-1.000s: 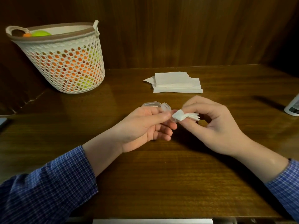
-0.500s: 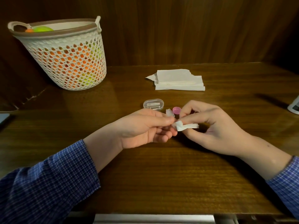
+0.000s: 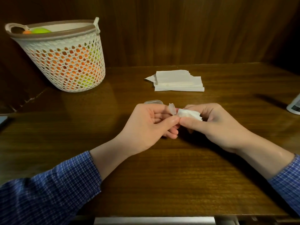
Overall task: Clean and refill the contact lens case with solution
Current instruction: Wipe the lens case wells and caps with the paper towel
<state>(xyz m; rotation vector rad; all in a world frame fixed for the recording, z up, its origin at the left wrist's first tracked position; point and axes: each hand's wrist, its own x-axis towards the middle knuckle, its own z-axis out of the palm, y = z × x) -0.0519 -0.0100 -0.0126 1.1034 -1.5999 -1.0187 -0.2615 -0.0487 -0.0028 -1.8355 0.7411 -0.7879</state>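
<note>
My left hand pinches a small translucent contact lens case between thumb and fingers, just above the wooden table. My right hand grips a folded piece of white tissue and presses its tip against the case. Both hands meet at the table's middle. A clear plastic lid or outer case lies on the table right behind my left hand, mostly hidden by it. A sliver of pink shows between the hands; I cannot tell what it is.
A stack of white tissues lies beyond the hands. A white perforated basket with orange and green balls stands at the back left. A white solution bottle pokes in at the right edge. A wooden wall rises behind the table.
Both hands have tilted and shifted slightly; the tissue now presses into the case from the right. The pink cap seen half a second ago is now almost hidden by the hands.
</note>
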